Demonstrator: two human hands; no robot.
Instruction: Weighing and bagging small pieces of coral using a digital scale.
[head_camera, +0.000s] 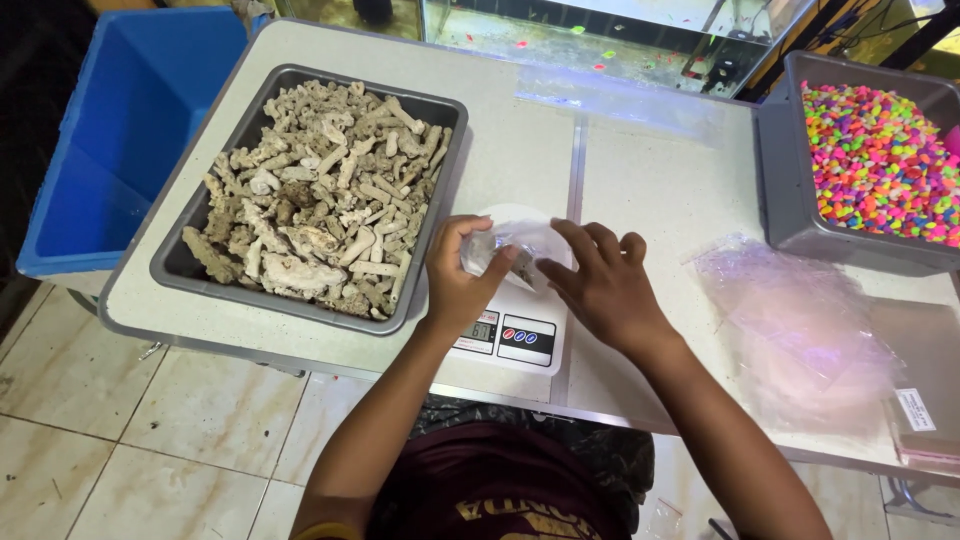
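Note:
A small clear plastic bag (515, 243) with some pale pieces in it is held over a white digital kitchen scale (512, 337). My left hand (458, 283) grips the bag's left side, thumb and fingers pinched on it. From the right, my right hand (603, 283) has its fingertips on the bag's edge. Just left of the scale stands a grey tray (178, 268) heaped with several pale dry coral pieces (320, 195).
A grey tray (782, 190) of bright multicoloured gravel (880, 160) sits at the back right. A pile of clear plastic bags (800, 330) lies right of my right hand. A blue bin (120, 130) stands left of the table, an aquarium (600, 35) behind it.

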